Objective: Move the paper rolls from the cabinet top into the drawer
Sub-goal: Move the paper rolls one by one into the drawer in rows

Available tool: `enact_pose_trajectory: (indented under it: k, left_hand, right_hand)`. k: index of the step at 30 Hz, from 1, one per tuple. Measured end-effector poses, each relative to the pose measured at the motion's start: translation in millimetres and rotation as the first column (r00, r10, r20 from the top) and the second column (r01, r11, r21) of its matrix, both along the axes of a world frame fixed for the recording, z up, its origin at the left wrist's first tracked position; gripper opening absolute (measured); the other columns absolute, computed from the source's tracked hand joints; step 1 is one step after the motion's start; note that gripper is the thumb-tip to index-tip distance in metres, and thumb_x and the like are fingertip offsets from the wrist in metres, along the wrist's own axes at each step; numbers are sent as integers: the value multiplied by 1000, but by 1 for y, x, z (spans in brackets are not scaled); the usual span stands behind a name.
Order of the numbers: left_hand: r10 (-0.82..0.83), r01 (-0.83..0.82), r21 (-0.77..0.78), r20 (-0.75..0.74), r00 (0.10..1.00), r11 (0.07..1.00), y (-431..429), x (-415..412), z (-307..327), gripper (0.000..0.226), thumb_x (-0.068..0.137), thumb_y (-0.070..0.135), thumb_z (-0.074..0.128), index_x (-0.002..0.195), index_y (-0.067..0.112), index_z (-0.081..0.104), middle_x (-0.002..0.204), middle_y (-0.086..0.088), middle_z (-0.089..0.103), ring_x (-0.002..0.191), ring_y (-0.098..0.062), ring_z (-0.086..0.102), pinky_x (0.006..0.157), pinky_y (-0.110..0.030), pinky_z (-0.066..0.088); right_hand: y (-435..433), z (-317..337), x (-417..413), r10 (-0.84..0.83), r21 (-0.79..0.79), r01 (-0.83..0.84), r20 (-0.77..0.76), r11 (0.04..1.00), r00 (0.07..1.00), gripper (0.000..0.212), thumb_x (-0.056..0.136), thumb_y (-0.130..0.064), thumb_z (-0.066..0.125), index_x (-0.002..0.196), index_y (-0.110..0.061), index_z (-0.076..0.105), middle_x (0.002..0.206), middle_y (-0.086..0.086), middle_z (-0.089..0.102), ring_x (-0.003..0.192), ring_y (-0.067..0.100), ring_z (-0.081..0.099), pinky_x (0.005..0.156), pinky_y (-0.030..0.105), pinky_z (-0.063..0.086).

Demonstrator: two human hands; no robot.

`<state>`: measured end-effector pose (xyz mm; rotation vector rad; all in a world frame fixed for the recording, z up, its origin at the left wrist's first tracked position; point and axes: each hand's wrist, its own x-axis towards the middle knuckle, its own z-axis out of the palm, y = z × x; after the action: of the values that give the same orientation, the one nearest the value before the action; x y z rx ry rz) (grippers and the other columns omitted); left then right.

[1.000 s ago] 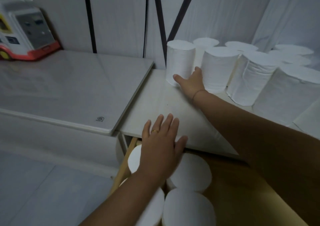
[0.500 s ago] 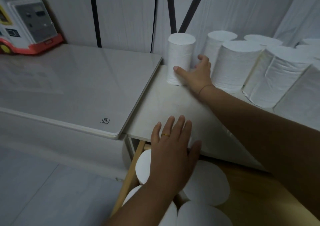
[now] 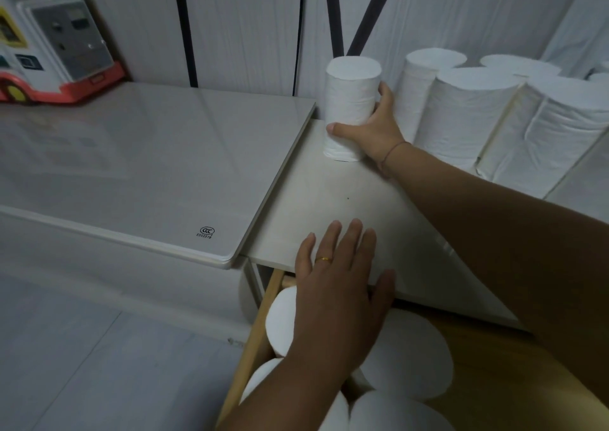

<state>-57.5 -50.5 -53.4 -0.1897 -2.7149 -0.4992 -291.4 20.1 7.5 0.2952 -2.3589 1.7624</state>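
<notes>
Paper roll stands upright on the cabinet top, the right hand curling fingers and thumb round it. The drawer lies toward the person and lower, beneath the flat, straight-fingered left hand.

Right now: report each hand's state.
Left hand: open, fingers straight, holding nothing.
Right hand: grips the leftmost roll on the cabinet top.
</notes>
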Motion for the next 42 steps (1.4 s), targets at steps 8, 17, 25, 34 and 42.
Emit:
enact_pose_trajectory:
  k: [8, 17, 25, 34, 42]
  left_hand:
    - [-6, 6, -16, 11, 1000, 1000, 0, 2, 2, 56, 94, 52, 21, 140, 25, 42, 148, 4, 39, 140, -17, 28, 115, -39, 8]
    - [-16, 17, -40, 5, 1000, 999, 1, 5, 5, 59, 93, 52, 18, 141, 24, 40, 148, 4, 40, 140, -16, 25, 115, -39, 7]
    - [1, -2, -71, -15, 1000, 997, 4, 9, 6, 62, 92, 51, 15, 140, 22, 41, 148, 3, 40, 140, -19, 27, 114, -41, 10]
    - [-18, 18, -52, 1, 1000, 998, 1, 10, 0, 57, 95, 48, 18, 144, 24, 34, 152, 4, 34, 142, -15, 20, 117, -39, 5]
    - [-31, 30, -33, -14, 999, 999, 0, 8, -2, 56, 95, 48, 18, 143, 24, 35, 152, 4, 33, 142, -15, 20, 117, -39, 4]
  right_hand:
    - [18, -4, 46, 59, 26, -58, -23, 998, 998, 97, 59, -28, 85, 135, -16, 27, 128, -1, 47, 111, 13, 46, 94, 27, 36]
    - [65, -12, 132, 99, 5, -99, -5, 995, 995, 93, 59, -30, 84, 133, -26, 29, 127, -6, 47, 114, 10, 47, 91, 23, 42]
    - [111, -11, 159, 25, 53, -31, 101, 998, 995, 110, 66, -29, 83, 146, -27, 9, 147, 8, 29, 134, 20, 31, 105, 31, 31]
    - [76, 10, 140, 135, 10, -137, 89, 991, 987, 120, 61, -28, 86, 147, -24, 3, 148, 0, 31, 131, 17, 34, 110, 36, 30]
    - [62, 4, 135, 56, 15, -57, 39, 998, 998, 104, 58, -28, 87, 138, -21, 19, 129, -3, 43, 117, 17, 43, 95, 29, 35]
